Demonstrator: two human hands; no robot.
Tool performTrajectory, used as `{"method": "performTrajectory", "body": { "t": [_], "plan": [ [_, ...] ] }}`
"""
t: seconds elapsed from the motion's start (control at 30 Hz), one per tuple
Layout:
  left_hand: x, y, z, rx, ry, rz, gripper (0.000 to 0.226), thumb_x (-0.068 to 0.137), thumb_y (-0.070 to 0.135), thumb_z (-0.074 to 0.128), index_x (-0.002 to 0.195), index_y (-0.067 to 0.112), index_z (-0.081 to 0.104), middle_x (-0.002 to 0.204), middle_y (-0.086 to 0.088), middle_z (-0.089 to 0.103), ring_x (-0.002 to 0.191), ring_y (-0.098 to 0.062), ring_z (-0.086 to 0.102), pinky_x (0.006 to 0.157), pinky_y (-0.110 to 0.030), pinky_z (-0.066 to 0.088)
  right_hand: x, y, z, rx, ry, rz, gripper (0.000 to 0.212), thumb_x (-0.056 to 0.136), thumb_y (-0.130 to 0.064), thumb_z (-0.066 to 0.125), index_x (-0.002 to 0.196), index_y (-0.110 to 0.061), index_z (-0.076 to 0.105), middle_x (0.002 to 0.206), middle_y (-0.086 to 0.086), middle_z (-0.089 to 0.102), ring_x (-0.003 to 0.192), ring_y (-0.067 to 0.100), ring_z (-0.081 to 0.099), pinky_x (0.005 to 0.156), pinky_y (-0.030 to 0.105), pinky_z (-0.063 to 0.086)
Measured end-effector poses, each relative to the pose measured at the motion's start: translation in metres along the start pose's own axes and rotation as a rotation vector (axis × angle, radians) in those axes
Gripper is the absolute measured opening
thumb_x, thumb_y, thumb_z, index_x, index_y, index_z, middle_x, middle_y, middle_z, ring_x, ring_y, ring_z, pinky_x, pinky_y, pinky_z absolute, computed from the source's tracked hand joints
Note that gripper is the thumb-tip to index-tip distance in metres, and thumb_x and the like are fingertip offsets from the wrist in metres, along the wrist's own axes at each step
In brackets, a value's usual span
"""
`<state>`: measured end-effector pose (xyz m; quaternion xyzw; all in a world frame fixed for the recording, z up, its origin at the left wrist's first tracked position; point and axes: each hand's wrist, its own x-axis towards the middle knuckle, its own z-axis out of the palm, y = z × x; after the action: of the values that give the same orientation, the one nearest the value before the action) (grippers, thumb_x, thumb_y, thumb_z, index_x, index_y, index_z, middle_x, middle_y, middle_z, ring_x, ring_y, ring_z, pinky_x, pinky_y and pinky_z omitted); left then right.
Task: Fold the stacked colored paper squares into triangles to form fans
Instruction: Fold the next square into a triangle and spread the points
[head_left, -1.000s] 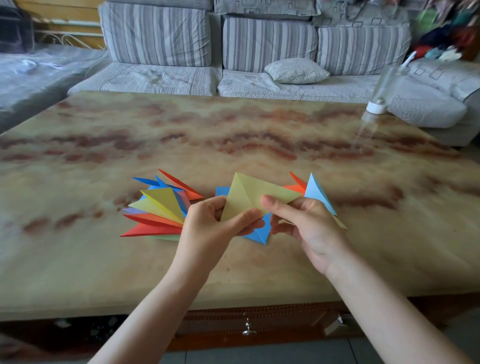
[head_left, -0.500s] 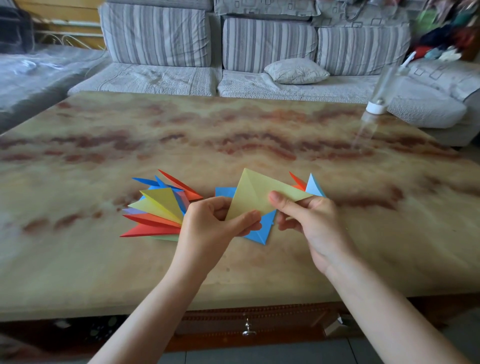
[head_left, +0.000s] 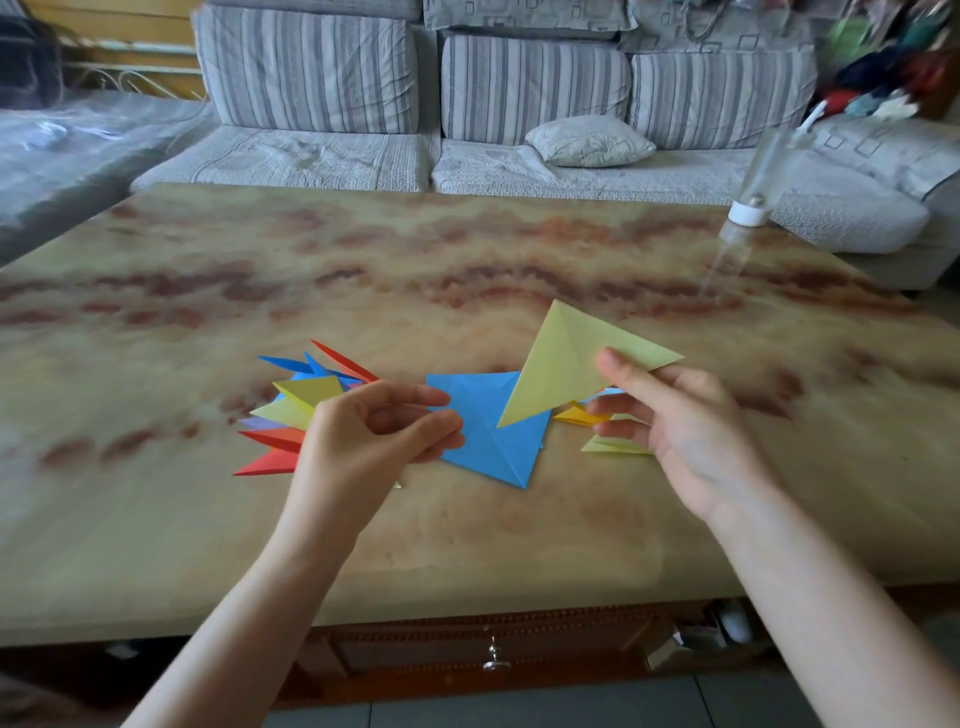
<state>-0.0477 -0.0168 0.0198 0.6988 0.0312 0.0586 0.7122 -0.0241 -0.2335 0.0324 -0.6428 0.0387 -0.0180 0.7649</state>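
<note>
Evidently the fold has just ended. At centre left of the frame, the spread fan of red, blue and yellow folded paper triangles lies where it was on the marbled tan tabletop. The left hand, which a moment ago shared the grip on the pale yellow folded paper triangle, has let go and hangs empty, its fingers loosely curled. Its withdrawal exposes the creased blue paper sheet, lying flat at centre. The yellow triangle has gone up and to the right, pinched by the right hand alone, thumb on top.

Judgement: this piece is done and is probably bound for the right-hand group, with the blue sheet next.

The left hand covers the fan's right edge. The right hand hides most of the orange and yellow folded pieces beneath it, so they cannot be counted. At upper right, the clear plastic bottle with a white cap is blurred.
</note>
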Motion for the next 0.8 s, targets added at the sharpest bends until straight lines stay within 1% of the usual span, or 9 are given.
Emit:
{"method": "performTrajectory", "body": {
  "t": [0.1,0.23,0.33,0.43,0.5,0.57,0.63,0.73,0.8],
  "plan": [
    [-0.001,-0.004,0.008,0.020,-0.024,0.012,0.009,0.080,0.003,0.069,0.087,0.009,0.069,0.073,-0.010,0.074,0.071,-0.017,0.072,0.068,-0.022,0.058,-0.002,0.002,0.004,-0.046,-0.100,0.023,0.034,0.067,-0.030,0.071,0.088,-0.005,0.068,0.085,0.014,0.074,0.074,0.029,0.072,0.064,0.033,0.056],
    [-0.001,0.000,0.016,0.001,-0.054,-0.012,0.018,0.089,0.022,0.058,0.098,0.009,0.068,0.082,-0.006,0.075,0.076,-0.014,0.072,0.070,-0.024,0.058,-0.005,0.003,0.010,-0.092,-0.182,0.003,0.030,0.069,-0.025,0.068,0.089,-0.003,0.068,0.083,0.016,0.074,0.064,0.027,0.072,0.057,0.028,0.058],
    [-0.004,0.005,0.020,-0.076,-0.131,-0.090,0.035,0.078,0.040,0.060,0.100,0.014,0.068,0.087,-0.003,0.075,0.078,-0.015,0.073,0.063,-0.025,0.058,-0.007,0.007,0.013,-0.197,-0.245,-0.024,0.023,0.074,-0.022,0.069,0.087,-0.004,0.069,0.076,0.011,0.074,0.060,0.024,0.071,0.057,0.027,0.056],
    [-0.004,0.002,0.022,-0.036,-0.139,-0.090,0.021,0.079,0.022,0.070,0.099,0.016,0.069,0.082,-0.001,0.076,0.075,-0.012,0.072,0.057,-0.022,0.054,-0.010,0.012,0.018,-0.299,-0.305,-0.076,0.014,0.080,-0.017,0.068,0.088,-0.005,0.071,0.076,0.011,0.075,0.062,0.024,0.071,0.062,0.031,0.056],
    [-0.003,-0.002,0.023,-0.033,-0.108,-0.086,0.017,0.080,0.009,0.070,0.098,0.009,0.070,0.080,-0.004,0.075,0.073,-0.013,0.071,0.056,-0.022,0.054,-0.011,0.014,0.020,-0.298,-0.297,-0.106,0.017,0.081,-0.021,0.067,0.089,-0.006,0.069,0.075,0.011,0.074,0.062,0.026,0.070,0.061,0.032,0.055],
    [-0.003,-0.005,0.022,-0.097,-0.079,-0.091,0.013,0.081,0.004,0.068,0.094,0.005,0.069,0.080,-0.007,0.075,0.071,-0.014,0.071,0.055,-0.022,0.054,-0.009,0.016,0.021,-0.266,-0.250,-0.128,0.021,0.084,-0.025,0.064,0.096,-0.007,0.063,0.073,0.007,0.073,0.058,0.026,0.069,0.057,0.032,0.055],
    [-0.002,-0.006,0.021,-0.175,-0.061,-0.098,0.010,0.083,0.003,0.065,0.093,0.005,0.069,0.079,-0.008,0.074,0.070,-0.015,0.070,0.056,-0.023,0.054,-0.009,0.018,0.022,-0.238,-0.231,-0.188,0.009,0.093,-0.014,0.056,0.101,-0.013,0.055,0.074,0.001,0.070,0.057,0.024,0.067,0.057,0.032,0.055],
    [0.000,-0.006,0.020,-0.303,-0.045,-0.138,0.010,0.087,0.002,0.060,0.095,0.003,0.066,0.080,-0.007,0.071,0.067,-0.013,0.069,0.058,-0.022,0.055,-0.011,0.020,0.022,-0.328,-0.309,-0.320,0.031,0.090,0.007,0.049,0.100,-0.022,0.053,0.094,-0.001,0.064,0.072,0.019,0.068,0.067,0.037,0.057],
    [0.001,-0.006,0.020,-0.375,-0.054,-0.173,0.010,0.088,0.001,0.057,0.095,0.002,0.064,0.079,-0.005,0.070,0.066,-0.012,0.068,0.057,-0.020,0.054,-0.013,0.021,0.024,-0.418,-0.382,-0.355,0.032,0.082,0.001,0.054,0.094,-0.028,0.062,0.108,-0.005,0.059,0.084,0.016,0.066,0.078,0.038,0.055]
  ]
}}
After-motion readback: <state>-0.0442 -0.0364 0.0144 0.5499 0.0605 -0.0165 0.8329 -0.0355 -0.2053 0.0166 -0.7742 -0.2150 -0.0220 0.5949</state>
